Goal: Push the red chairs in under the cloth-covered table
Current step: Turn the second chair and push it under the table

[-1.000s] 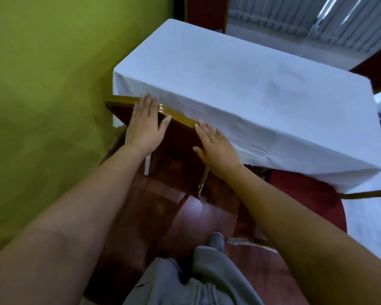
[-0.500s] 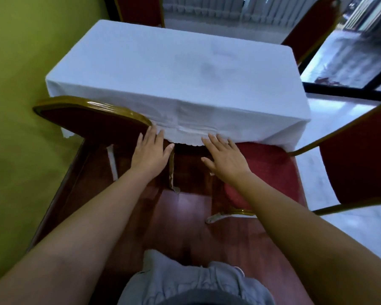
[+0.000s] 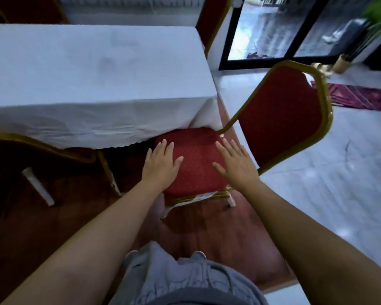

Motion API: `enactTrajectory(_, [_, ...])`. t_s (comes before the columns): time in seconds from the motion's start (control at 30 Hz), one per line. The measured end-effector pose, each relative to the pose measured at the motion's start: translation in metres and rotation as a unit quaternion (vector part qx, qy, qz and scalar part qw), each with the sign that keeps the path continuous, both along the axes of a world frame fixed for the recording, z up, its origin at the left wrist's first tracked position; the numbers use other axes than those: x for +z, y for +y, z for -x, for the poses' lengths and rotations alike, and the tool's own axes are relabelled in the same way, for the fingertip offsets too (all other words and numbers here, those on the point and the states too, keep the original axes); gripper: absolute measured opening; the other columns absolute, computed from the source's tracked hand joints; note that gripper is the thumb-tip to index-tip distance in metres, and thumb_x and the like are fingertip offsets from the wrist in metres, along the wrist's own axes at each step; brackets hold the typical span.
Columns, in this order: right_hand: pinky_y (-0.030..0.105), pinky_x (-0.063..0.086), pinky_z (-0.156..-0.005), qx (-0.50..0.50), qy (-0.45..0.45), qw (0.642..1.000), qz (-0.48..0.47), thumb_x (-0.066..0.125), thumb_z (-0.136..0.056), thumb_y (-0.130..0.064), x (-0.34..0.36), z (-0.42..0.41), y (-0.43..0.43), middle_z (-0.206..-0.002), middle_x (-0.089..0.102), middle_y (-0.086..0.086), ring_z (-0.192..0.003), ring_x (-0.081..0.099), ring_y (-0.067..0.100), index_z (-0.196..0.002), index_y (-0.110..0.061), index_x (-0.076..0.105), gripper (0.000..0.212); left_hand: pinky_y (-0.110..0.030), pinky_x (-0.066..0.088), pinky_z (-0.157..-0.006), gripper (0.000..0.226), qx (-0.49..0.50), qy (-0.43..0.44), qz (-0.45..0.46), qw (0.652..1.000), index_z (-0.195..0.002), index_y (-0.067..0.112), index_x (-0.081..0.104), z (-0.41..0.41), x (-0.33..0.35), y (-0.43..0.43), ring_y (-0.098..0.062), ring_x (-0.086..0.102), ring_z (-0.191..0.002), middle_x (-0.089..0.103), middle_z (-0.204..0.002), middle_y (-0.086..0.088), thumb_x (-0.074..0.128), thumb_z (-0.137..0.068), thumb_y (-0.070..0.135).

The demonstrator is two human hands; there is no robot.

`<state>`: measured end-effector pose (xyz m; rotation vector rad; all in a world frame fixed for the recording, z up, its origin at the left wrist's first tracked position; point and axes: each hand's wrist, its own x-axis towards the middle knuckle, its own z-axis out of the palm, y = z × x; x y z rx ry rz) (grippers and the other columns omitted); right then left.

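A table under a white cloth (image 3: 92,80) fills the upper left. One red chair with a gold frame (image 3: 37,148) stands at the left with its backrest against the cloth's edge. A second red chair (image 3: 282,115) stands turned sideways at the table's right corner, its seat (image 3: 198,164) partly under the cloth and its backrest pointing right. My left hand (image 3: 161,166) hovers over the seat's left side, fingers spread. My right hand (image 3: 235,164) hovers over the seat's right edge, also open. Neither hand holds anything.
Two more red chairs (image 3: 211,20) stand at the table's far side. A dark-framed glass door (image 3: 273,29) is at the upper right, with a patterned rug (image 3: 361,97) on the pale tiled floor. Wooden floor (image 3: 75,216) lies under the chairs. My grey trousers show at the bottom.
Both hands left the left chair's backrest and moved right, over the second chair's seat. My view swung right, bringing the second chair's backrest and the glass door into sight.
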<state>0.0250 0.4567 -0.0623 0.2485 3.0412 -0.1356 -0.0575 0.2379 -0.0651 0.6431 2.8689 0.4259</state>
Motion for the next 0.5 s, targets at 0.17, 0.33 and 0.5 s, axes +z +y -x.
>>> enactTrajectory(0.17, [0.04, 0.005, -0.121, -0.064, 0.01, 0.998, -0.002, 0.035, -0.098, -0.052, -0.002, -0.023, 0.062, -0.162, 0.012, 0.001, -0.149, 0.007, 0.02, -0.154, -0.026, 0.013, 0.066, -0.043, 0.009, -0.12, 0.062, -0.054, -0.013, 0.013, 0.998, -0.152, 0.015, 0.021, -0.012, -0.004, 0.069, -0.023, 0.015, -0.148, 0.017, -0.16, -0.009, 0.028, -0.101, 0.049])
enactTrajectory(0.33, [0.041, 0.006, -0.121, -0.105, 0.038, 0.994, -0.007, 0.037, -0.098, -0.047, 0.005, -0.018, 0.106, -0.162, 0.014, 0.003, -0.149, 0.007, 0.021, -0.154, -0.021, 0.018, 0.064, -0.043, 0.01, -0.12, 0.06, -0.081, -0.002, -0.004, 0.997, -0.151, 0.016, 0.024, 0.008, -0.003, 0.128, -0.023, 0.019, -0.147, 0.021, -0.159, -0.01, 0.03, -0.1, 0.047])
enactTrajectory(0.5, [0.039, 0.006, -0.122, -0.128, 0.06, 0.99, -0.028, 0.038, -0.098, -0.046, 0.013, 0.005, 0.162, -0.161, 0.015, 0.005, -0.15, 0.006, 0.022, -0.153, -0.018, 0.02, 0.064, -0.046, 0.017, -0.119, 0.058, -0.103, 0.02, -0.029, 0.994, -0.148, 0.013, 0.03, 0.036, 0.0, 0.194, -0.025, 0.027, -0.143, 0.028, -0.156, -0.011, 0.037, -0.1, 0.044])
